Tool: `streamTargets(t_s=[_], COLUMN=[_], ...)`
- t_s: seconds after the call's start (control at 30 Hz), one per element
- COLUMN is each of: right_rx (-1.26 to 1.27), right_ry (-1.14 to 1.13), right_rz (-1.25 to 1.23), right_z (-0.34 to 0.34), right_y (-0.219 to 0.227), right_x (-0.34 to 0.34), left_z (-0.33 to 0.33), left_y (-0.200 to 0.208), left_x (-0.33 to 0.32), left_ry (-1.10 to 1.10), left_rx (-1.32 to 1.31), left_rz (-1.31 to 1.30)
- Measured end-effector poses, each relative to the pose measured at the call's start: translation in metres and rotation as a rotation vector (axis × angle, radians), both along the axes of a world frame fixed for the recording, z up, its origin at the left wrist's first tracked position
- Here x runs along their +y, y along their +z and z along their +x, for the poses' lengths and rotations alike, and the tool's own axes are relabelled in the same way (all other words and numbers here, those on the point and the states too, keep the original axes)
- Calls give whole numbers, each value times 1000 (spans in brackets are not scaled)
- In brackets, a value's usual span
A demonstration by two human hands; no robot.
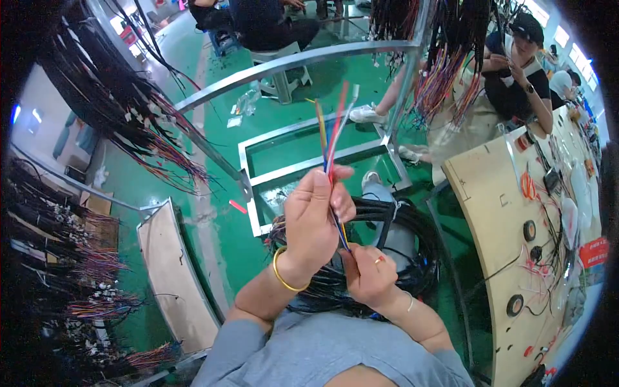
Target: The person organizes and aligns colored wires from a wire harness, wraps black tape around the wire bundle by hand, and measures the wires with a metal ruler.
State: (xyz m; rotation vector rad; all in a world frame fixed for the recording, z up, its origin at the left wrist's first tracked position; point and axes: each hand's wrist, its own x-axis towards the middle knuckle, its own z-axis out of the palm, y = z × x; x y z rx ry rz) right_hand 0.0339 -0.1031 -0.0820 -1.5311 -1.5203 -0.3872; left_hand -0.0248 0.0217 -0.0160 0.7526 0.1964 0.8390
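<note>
My left hand (316, 209) is closed around a bunch of thin coloured wires (330, 138), red, yellow, blue and white. Their loose ends fan upward above my fingers, a little blurred. Lower and to the right, my right hand (371, 274) pinches the same bunch, where the wires run down between my two hands. Below my hands, a thick coil of black cable (419, 248) rests on my lap, tied at one spot with a pale strip. My hands and forearms hide part of the coil.
Black cable bundles with coloured ends hang from a metal rack (296, 59) at left (97, 84) and upper right (451, 84). A wooden workbench (480, 193) with orange-handled tools and tape rolls stands right. A wooden board (174, 277) lies left. Other people sit beyond the rack.
</note>
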Motion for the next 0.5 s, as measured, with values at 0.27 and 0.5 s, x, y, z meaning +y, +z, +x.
streamTargets(t_s=[0.27, 0.5], right_rx=[66, 69], right_ry=[59, 61], right_rz=[-13, -1], right_z=[-3, -2], right_y=[1, 3], right_x=[1, -1], left_z=[2, 9], left_y=[29, 40], left_x=[20, 14], left_ry=[133, 214], left_rx=[-121, -84], left_rz=[253, 339])
